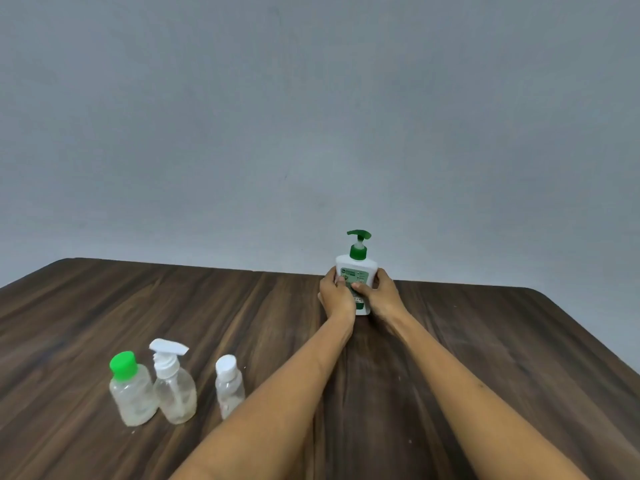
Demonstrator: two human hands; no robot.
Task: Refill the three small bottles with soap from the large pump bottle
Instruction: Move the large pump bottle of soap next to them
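Note:
A large white pump bottle (pixel 356 268) with a green pump head stands upright near the far edge of the dark wooden table (pixel 485 341). My left hand (pixel 336 292) grips its left side and my right hand (pixel 382 292) grips its right side, thumbs across the label. Three small clear bottles stand capped at the near left: one with a green cap (pixel 131 389), one with a white pump top (pixel 173 386), and the smallest with a white cap (pixel 228 384). The smallest bottle's lower right is hidden by my left forearm.
A plain grey wall (pixel 311 116) rises just behind the table's far edge. The table's rounded right corner lies at the far right.

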